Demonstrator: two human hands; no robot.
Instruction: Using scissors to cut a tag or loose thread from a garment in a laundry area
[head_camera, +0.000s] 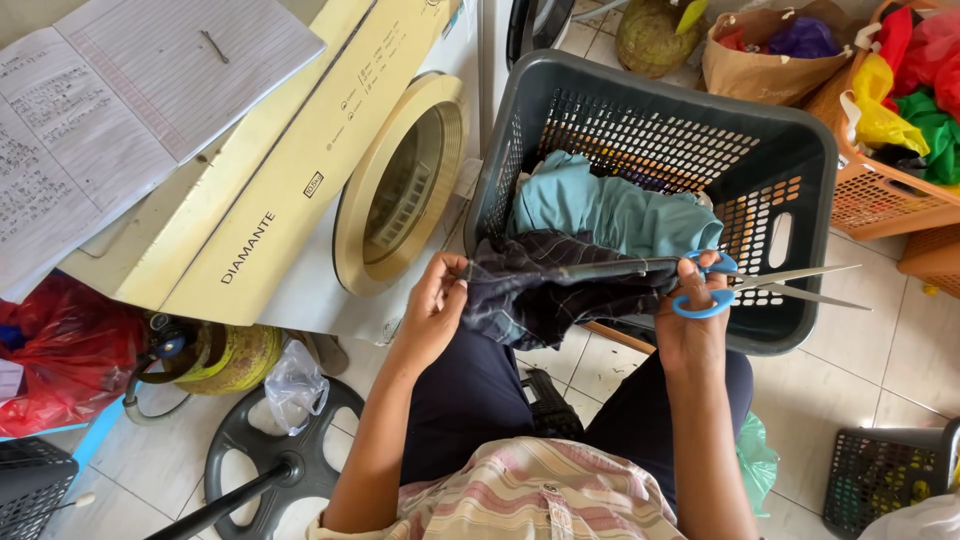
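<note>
Head view, what I see: left hand (432, 300) pinches the left edge of a dark plaid cloth (545, 290), fingers clenched on the fabric. Right hand (690, 320) is through the blue handles of a pair of scissors (705, 285), fingers clenched on them. The scissors' blades look parted: one runs left across the top of the cloth, and two thin metal tips stick out to the right past the hand. I cannot tell whether a blade is actually in the fabric.

The cloth is stretched between both hands, above the lap and right at the near rim of a dark grey laundry basket (800, 170). A teal garment (610, 210) lies in the basket, just behind the cloth.

Around it: cream washing machine (300, 190) with a round door to the left, an open lined notebook (120, 100) lying on top of it. Red plastic bag (60, 350) at far left on the floor, black fan base (270, 450) near the left knee. Orange basket (880, 190) with bright coloured cloths at upper right, brown paper bag (760, 60) beside it. Small black basket (880, 480) at lower right on the tiled floor.
</note>
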